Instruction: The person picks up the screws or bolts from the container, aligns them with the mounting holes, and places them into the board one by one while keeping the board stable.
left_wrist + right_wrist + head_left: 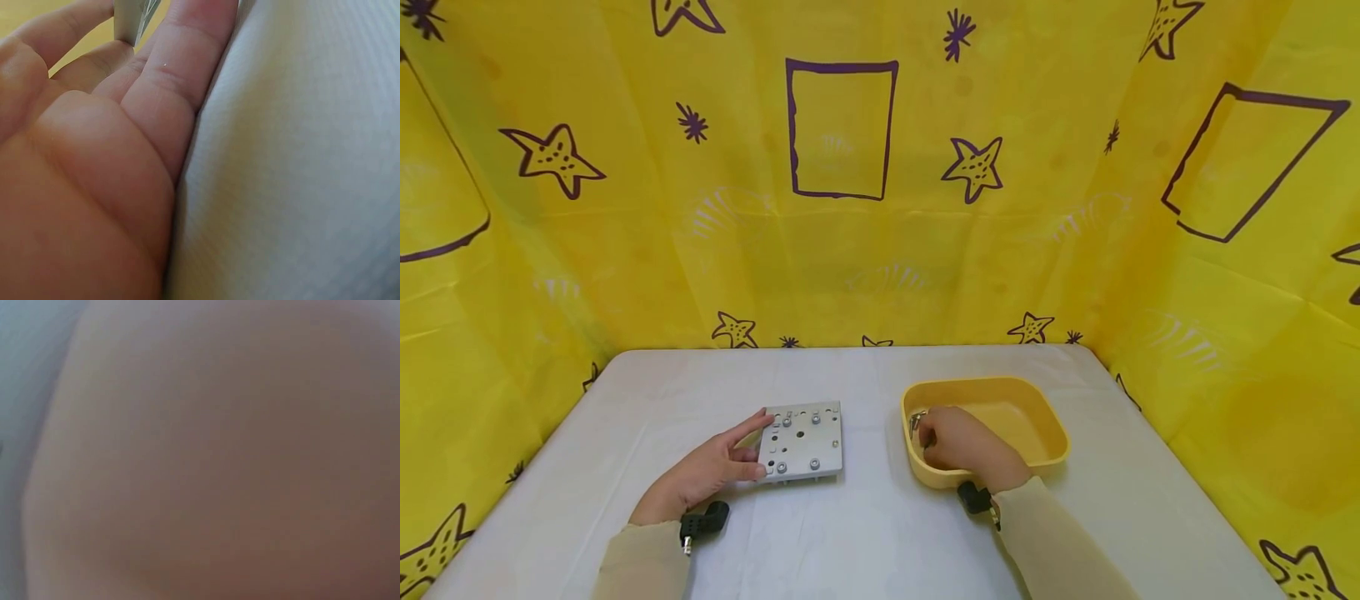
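Note:
A square grey metal plate (808, 442) with several holes and several socket-head screws (815, 464) lies raised a little off the table. My left hand (722, 462) grips its left side, the thumb near the front corner and the index finger at the back corner. In the left wrist view, the edge of the plate (129, 22) shows between the fingers. My right hand (962, 442) reaches into the yellow tray (1030, 421), fingers pointing down beside a few small metal screws (916, 419). Its fingertips are mostly hidden, and I cannot tell whether they pinch a screw.
A white cloth covers the table (865, 542). Yellow curtains (850, 250) with purple starfish drawings stand behind and at both sides. Each wrist carries a small black camera mount (703, 522) with a cable plug.

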`<state>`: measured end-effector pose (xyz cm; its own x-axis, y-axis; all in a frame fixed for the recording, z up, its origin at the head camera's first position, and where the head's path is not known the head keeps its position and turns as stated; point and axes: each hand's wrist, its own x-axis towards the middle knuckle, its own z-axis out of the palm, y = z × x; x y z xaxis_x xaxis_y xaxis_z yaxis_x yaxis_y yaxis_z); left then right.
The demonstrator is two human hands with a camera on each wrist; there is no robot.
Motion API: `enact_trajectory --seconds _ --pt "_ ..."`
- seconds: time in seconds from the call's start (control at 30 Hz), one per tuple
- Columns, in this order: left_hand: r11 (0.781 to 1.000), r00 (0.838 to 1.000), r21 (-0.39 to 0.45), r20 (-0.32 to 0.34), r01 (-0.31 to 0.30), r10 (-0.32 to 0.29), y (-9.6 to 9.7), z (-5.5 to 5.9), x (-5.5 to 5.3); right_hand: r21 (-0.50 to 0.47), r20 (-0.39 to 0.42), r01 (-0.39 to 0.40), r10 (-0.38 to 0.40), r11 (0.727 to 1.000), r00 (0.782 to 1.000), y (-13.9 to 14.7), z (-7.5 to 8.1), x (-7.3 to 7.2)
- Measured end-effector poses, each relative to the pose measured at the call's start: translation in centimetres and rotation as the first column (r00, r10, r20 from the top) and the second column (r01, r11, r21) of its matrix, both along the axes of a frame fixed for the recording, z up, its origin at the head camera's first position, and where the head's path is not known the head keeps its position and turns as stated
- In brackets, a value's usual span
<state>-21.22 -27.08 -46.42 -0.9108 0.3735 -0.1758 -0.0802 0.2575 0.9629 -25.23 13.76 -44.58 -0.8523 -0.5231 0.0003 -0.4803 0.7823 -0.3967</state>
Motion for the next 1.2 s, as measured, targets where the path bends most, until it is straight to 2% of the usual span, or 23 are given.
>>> enact_trajectory --seconds 0.13,0.33,0.4,0.47,0.53,0.6,0.67,0.8,0.83,0.93,1.0,1.1,1.13,1.2 --pt "1.000 1.000 -0.002 -0.006 -0.009 0.009 0.0 -0.1 0.0 -0.021 0.008 0.054 -0.053 0.998 0.999 0.0 0.4 0.2" --pt "1.000 1.000 -0.011 0.000 -0.020 0.020 0.0 -0.1 0.1 -0.131 0.070 0.145 -0.137 0.981 0.988 0.5 1.2 0.4" --pt "1.000 1.000 -0.005 -0.001 -0.016 0.016 0.0 -0.1 0.1 -0.187 0.100 0.180 -0.163 0.966 0.981 0.7 1.4 0.3" --pt "1.000 1.000 -0.003 -0.005 -0.014 0.014 -0.1 -0.1 0.1 -0.263 0.138 0.224 -0.193 0.938 0.971 0.8 1.6 0.2" --pt "1.000 1.000 -0.003 -0.004 -0.015 0.015 0.0 -0.1 0.1 -0.354 0.188 0.283 -0.228 0.891 0.955 0.9 2.0 0.2" --pt "1.000 1.000 -0.005 -0.002 -0.019 0.019 0.0 -0.1 0.1 -0.469 0.264 0.342 -0.240 0.815 0.934 0.9 2.6 0.2" --pt "1.000 1.000 -0.011 -0.003 -0.022 0.022 0.1 0.0 0.1 -0.569 0.341 0.399 -0.235 0.719 0.910 0.8 3.3 0.2" --pt "0.999 1.000 -0.018 -0.009 -0.029 0.029 0.2 -0.1 0.1 -0.705 0.481 0.503 -0.184 0.500 0.857 0.2 4.9 -0.4" --pt "0.999 1.000 -0.018 -0.009 -0.029 0.029 0.2 -0.1 0.1 -0.719 0.508 0.524 -0.169 0.456 0.845 0.0 5.3 -0.6" --pt "1.000 1.000 -0.007 -0.006 -0.024 0.024 0.1 -0.1 0.1 -0.748 0.564 0.564 -0.111 0.351 0.818 -0.9 6.2 -1.4" --pt "1.000 1.000 -0.005 -0.007 -0.021 0.021 0.0 -0.1 0.0 -0.750 0.590 0.583 -0.083 0.312 0.803 -1.7 6.5 -1.9" --pt "1.000 1.000 0.000 -0.009 -0.016 0.016 -0.1 -0.2 0.0 -0.751 0.608 0.595 -0.051 0.286 0.792 -3.4 6.5 -2.6" --pt "1.000 1.000 0.001 -0.009 -0.016 0.016 -0.1 -0.2 0.0 -0.748 0.610 0.594 -0.046 0.296 0.791 -4.0 6.4 -2.6" --pt "1.000 1.000 0.005 -0.007 -0.017 0.017 -0.1 -0.1 0.0 -0.741 0.604 0.580 -0.042 0.337 0.796 -5.4 6.2 -2.8"
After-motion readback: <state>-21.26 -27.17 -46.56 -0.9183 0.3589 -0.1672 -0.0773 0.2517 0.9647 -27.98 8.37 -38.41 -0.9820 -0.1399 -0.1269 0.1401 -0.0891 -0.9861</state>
